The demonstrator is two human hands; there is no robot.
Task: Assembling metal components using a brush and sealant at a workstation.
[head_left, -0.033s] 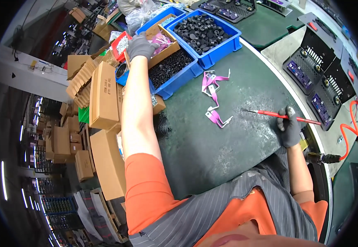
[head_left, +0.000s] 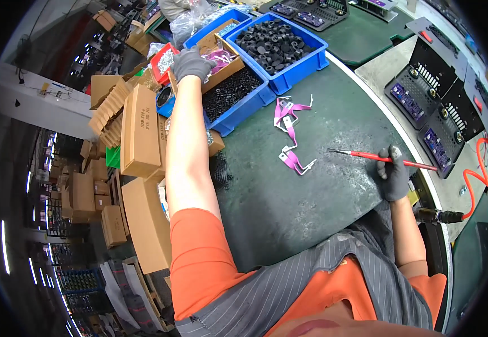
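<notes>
My right hand [head_left: 393, 174], in a grey glove, is closed around a slim paintbrush [head_left: 367, 155] with a red handle; its dark tip points left over the green table. My left hand [head_left: 192, 64], also gloved, reaches far forward to a cardboard box [head_left: 224, 74] holding pink-and-white pieces [head_left: 219, 58]. Its fingertips are hidden, so I cannot tell whether they hold anything. Beside that hand is a red tray [head_left: 155, 68] of small pale metal parts. On the table lie several bent metal brackets [head_left: 292, 160] partly covered in pink.
Blue bins of black caps [head_left: 294, 84] and black screws [head_left: 230, 124] stand at the far side. Brown cartons [head_left: 140, 132] are stacked on the left. To the right, black panels with purple circuit boards [head_left: 437, 147] lie near an orange coiled hose [head_left: 468, 191].
</notes>
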